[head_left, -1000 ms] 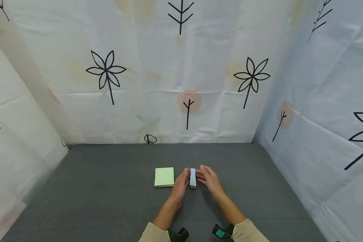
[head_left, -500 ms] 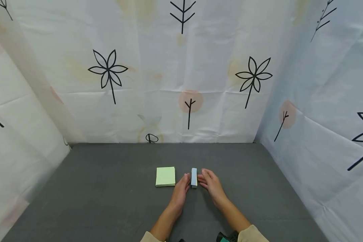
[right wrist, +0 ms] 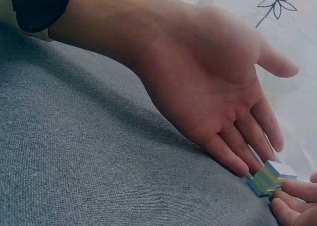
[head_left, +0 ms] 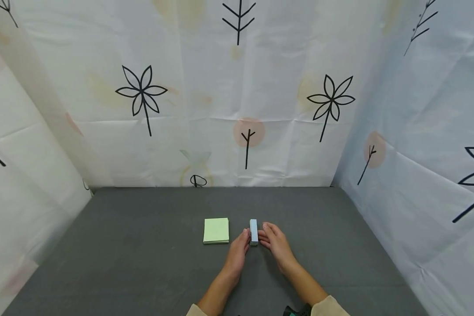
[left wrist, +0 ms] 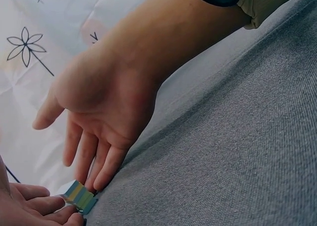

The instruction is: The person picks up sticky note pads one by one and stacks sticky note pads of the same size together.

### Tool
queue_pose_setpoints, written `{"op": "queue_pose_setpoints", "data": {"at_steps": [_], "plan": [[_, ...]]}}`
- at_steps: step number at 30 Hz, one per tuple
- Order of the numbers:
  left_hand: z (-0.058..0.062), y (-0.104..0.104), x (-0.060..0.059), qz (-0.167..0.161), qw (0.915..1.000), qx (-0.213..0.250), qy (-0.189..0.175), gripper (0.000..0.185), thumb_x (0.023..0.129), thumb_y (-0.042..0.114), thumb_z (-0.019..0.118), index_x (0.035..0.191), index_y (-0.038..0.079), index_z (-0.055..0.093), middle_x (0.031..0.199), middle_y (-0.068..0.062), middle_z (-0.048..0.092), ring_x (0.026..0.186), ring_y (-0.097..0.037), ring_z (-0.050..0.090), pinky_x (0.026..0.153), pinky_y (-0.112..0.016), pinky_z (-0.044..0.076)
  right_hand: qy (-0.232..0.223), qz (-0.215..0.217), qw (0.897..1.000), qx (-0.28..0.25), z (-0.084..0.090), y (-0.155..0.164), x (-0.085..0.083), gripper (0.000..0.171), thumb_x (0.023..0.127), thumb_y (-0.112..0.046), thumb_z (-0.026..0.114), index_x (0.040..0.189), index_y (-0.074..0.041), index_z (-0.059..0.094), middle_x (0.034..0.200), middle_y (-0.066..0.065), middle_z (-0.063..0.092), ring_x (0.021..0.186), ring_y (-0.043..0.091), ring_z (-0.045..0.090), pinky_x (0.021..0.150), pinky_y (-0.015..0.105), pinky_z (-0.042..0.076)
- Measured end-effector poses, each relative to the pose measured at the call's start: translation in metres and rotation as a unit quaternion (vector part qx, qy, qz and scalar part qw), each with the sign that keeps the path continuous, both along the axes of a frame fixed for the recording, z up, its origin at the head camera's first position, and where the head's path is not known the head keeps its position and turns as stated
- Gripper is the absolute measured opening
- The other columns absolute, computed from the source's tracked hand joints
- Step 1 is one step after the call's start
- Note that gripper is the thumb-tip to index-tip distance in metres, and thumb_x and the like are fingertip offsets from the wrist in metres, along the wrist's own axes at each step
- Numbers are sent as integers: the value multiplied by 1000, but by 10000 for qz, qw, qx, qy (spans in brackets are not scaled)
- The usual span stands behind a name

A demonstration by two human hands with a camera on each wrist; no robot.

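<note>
A narrow stack of sticky notes (head_left: 253, 231) stands on the table between both hands, pale blue on top. Its side shows blue, yellow and green layers in the wrist views. My left hand (head_left: 236, 252) is at its left, fingers straight and thumb up; in the right wrist view the left palm (right wrist: 198, 77) faces the camera. My right hand (head_left: 277, 245) stands at its right with fingers extended, its palm (left wrist: 109, 92) facing the left wrist camera. The fingertips of both hands are at the stack's sides; whether each touches cannot be told.
A light green square sticky-note pad (head_left: 216, 231) lies left of the stack, close to my left hand. The dark grey table (head_left: 142, 263) spreads around. White curtains (head_left: 205, 79) with plant drawings rise behind and at both sides.
Both hands have drawn back slightly toward me along the stack's sides. The stack has turned slightly. The green pad stays in place; the head view has shifted a little.
</note>
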State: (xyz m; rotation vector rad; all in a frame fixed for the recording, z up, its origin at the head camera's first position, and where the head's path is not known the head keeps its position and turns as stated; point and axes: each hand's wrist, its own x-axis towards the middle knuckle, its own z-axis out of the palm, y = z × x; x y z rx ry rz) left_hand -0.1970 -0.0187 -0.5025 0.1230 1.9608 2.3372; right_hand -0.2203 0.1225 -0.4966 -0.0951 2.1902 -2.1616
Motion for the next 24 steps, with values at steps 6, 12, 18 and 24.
{"op": "queue_pose_setpoints", "data": {"at_steps": [6, 12, 18, 24], "plan": [[-1, -2, 0, -36, 10000, 47, 21, 64, 107, 36, 31, 142, -17, 31, 147, -32, 33, 138, -42, 30, 111, -53, 24, -116, 25, 9999, -112, 2, -2, 2, 57, 105, -29, 44, 141, 15, 33, 126, 35, 54, 117, 43, 56, 96, 47, 47], [-1, -3, -1, -28, 10000, 58, 29, 64, 107, 36, 31, 142, -18, 30, 148, -32, 32, 138, -42, 30, 111, -53, 25, -231, 70, 9995, -217, 2, -3, 2, 58, 105, -30, 44, 141, 14, 32, 126, 36, 53, 117, 42, 55, 95, 46, 48], [-1, -4, -1, 40, 10000, 8, -27, 61, 108, 34, 31, 143, -15, 31, 149, -30, 32, 138, -42, 30, 111, -53, 26, -214, -59, 9997, -90, 1, 2, -2, 56, 105, -29, 44, 140, 13, 34, 125, 35, 54, 116, 43, 56, 93, 46, 49], [10, -7, 6, 374, 9978, -414, 354, 48, 106, 25, 41, 138, -9, 46, 141, -28, 45, 129, -41, 44, 104, -50, 38, -51, -335, 9980, 531, -2, 20, -5, 53, 104, -31, 48, 138, 10, 42, 127, 31, 55, 116, 42, 56, 91, 46, 50]]}}
